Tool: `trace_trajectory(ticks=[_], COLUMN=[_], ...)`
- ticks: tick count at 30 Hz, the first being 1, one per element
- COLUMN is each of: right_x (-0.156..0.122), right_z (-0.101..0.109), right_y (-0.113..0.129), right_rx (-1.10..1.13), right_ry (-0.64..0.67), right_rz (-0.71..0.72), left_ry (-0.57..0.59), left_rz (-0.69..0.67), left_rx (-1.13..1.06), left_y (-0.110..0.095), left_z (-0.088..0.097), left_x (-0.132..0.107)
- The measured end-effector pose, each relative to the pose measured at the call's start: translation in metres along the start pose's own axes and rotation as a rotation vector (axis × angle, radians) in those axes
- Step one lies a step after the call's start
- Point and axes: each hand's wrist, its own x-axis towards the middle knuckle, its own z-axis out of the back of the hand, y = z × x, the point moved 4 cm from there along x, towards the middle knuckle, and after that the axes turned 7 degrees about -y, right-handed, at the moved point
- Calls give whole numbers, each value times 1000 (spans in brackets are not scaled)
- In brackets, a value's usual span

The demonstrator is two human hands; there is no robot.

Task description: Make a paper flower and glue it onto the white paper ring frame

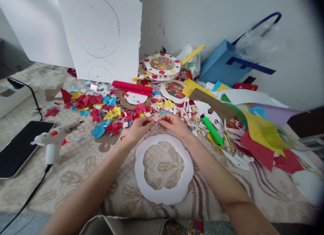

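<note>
Where left hand (pixel 138 128) and right hand (pixel 175 125) meet, each grip pinched on a pink scrap (pixel 156 120), its shape mostly hidden

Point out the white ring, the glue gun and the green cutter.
White ring (pixel 163 196): head view, on its near band.
Glue gun (pixel 52 152): head view, on its handle.
Green cutter (pixel 212 130): head view, middle of its body.

One left hand (pixel 139 127), one right hand (pixel 176 126) and one pinched pink scrap (pixel 156 120) were counted; one plain white ring (pixel 164 196) near the table's (pixel 68 177) front edge; one glue gun (pixel 52 144) toward the left; one green cutter (pixel 212 129) toward the right; one blue bag (pixel 220 66) toward the back. Paper flowers (pixel 98 131) couldn't be tallied.
</note>
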Motion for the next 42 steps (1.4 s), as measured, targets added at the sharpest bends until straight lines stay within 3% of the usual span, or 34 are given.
trace_trajectory(ticks=[6,10,13,16,19,24,30,36,42], right_x=[1,1,-2,-7,-11,-11,-11,-13,-19], right_z=[8,26,42,48,46,47,69,81,103], right_y=[1,12,20,23,26,35,42,47,63], right_rx=[45,-31,-281,-729,-1018,-974,-1008,-986,-976], right_ry=[-15,-56,-51,-2,-87,-229,-364,-363,-511], right_rz=[-22,29,78,162,261,345,261,367,414], left_ry=[-55,-97,-154,-186,-206,-237,-277,-308,-400], left_rz=[9,25,35,22,4,-46,-72,-116,-313], left_rx=[-14,-45,-44,-38,-31,-6,-2,49,330], left_y=[-3,-3,-3,-4,-7,-13,-19,-20,-27], left_z=[5,12,19,25,29,33,35,37,45], left_x=[-1,1,2,4,3,1,0,1,-1])
